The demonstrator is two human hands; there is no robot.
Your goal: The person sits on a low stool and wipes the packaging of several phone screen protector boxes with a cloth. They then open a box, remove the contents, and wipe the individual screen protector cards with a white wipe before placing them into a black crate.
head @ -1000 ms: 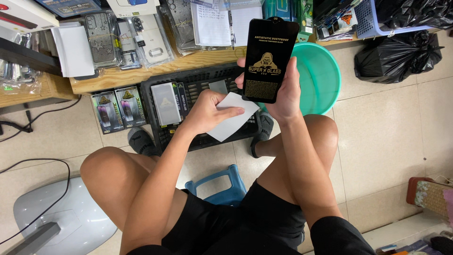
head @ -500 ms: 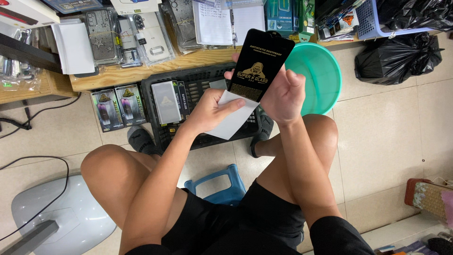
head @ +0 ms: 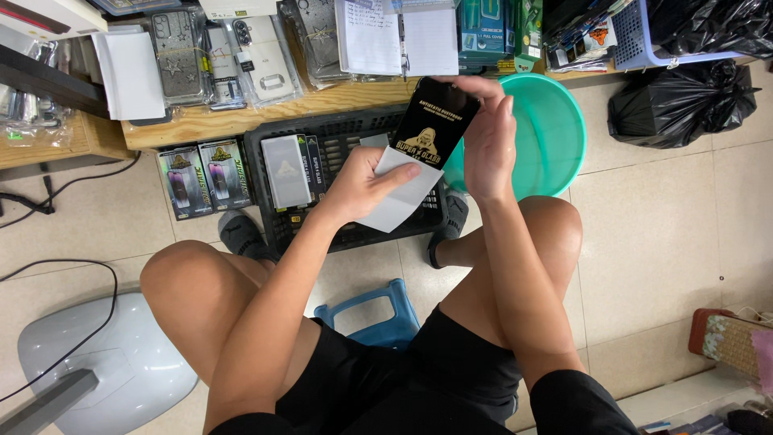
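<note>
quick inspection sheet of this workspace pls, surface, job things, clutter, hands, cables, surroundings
surface: pale tiled floor; wooden shelf edge above it.
job's things: black flat package held tilted; white sleeve sticking out at its lower end.
clutter: black crate with boxed packs; two small boxes standing on the floor; phone cases in clear bags; open notebook.
hands: left hand grips the white sleeve; right hand holds the black package.
cables: black cable looping over the floor at left.
surroundings: green basin, black rubbish bag, blue stool under the person, grey fan base.
</note>
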